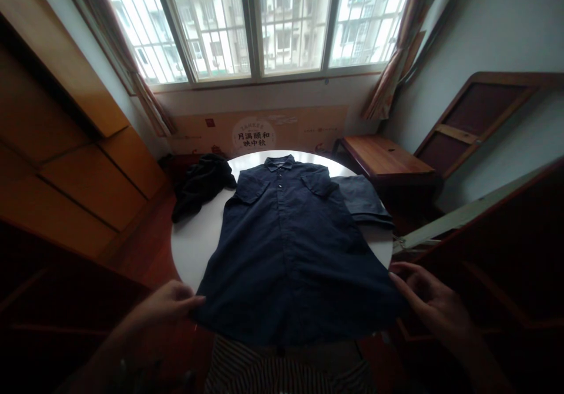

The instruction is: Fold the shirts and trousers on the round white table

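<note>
A dark navy button-up shirt (pixel 286 247) lies front side up on a round white table (pixel 189 247), its collar toward the window and its sleeves folded in over the chest. The lower hem reaches past the near edge of the table. At the hem's left corner my left hand (pixel 174 300) pinches the fabric between thumb and fingers. My right hand (pixel 429 294) grips the opposite corner of the hem, thumb and forefinger closed on the cloth. Between both hands the hem is spread wide.
A crumpled black garment (pixel 202 182) rests at the table's left edge, partly hanging over. Folded grey-blue cloth (pixel 363 200) lies right of the shirt. Beyond stand a wooden stool-like table (pixel 388 156) and a long printed box (pixel 299 127) below the window. Wooden cabinets (pixel 74 165) line the left side.
</note>
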Demonstrator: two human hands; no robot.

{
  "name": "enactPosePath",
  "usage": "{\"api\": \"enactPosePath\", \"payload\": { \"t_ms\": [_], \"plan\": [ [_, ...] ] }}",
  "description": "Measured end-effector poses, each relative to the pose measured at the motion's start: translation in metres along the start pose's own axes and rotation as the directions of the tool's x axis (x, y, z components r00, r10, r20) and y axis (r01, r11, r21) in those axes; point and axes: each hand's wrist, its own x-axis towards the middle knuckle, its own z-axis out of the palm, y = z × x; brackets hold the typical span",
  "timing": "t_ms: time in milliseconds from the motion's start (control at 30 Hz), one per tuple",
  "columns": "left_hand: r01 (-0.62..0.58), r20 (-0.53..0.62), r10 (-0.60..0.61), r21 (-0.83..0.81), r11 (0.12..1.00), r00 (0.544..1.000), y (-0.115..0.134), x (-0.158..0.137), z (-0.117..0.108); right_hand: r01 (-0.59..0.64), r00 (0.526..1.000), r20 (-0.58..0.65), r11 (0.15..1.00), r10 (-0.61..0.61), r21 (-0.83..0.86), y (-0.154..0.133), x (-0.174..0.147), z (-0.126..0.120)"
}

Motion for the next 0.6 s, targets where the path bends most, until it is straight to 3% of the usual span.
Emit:
{"api": "enactPosePath", "payload": {
  "t_ms": [33,100,200,267,367,433,500,600],
  "plan": [
    [-0.03,-0.097,0.036,0.064,0.998,0.995,0.009,0.004,-0.011,0.074,0.995,-0.066,0.993,-0.08,-0.091,-0.005,0.006,0.002],
    [-0.101,-0.302,0.156,0.19,0.977,0.941,0.035,0.021,-0.034,0.237,0.962,-0.097,0.955,-0.257,-0.18,-0.025,0.019,0.013],
    [-0.245,-0.406,0.375,0.336,0.91,0.833,0.089,0.07,-0.064,0.493,0.869,0.122,0.859,-0.48,-0.135,-0.073,0.042,0.045],
    [-0.315,-0.425,0.458,0.366,0.876,0.781,0.129,0.115,-0.078,0.63,0.747,0.325,0.773,-0.58,-0.068,-0.109,0.058,0.076],
    [-0.219,-0.567,0.402,0.363,0.905,0.719,0.183,0.184,-0.089,0.779,0.532,0.542,0.627,-0.651,-0.011,-0.152,0.079,0.134],
    [-0.16,-0.62,0.348,0.339,0.927,0.703,0.208,0.223,-0.094,0.844,0.422,0.634,0.536,-0.649,-0.013,-0.165,0.089,0.171],
    [-0.11,-0.654,0.289,0.301,0.947,0.699,0.222,0.254,-0.099,0.868,0.373,0.694,0.495,-0.616,-0.026,-0.166,0.094,0.202],
    [-0.071,-0.685,0.219,0.237,0.969,0.695,0.23,0.285,-0.104,0.868,0.351,0.723,0.497,-0.595,-0.012,-0.157,0.094,0.227]
  ]
}}
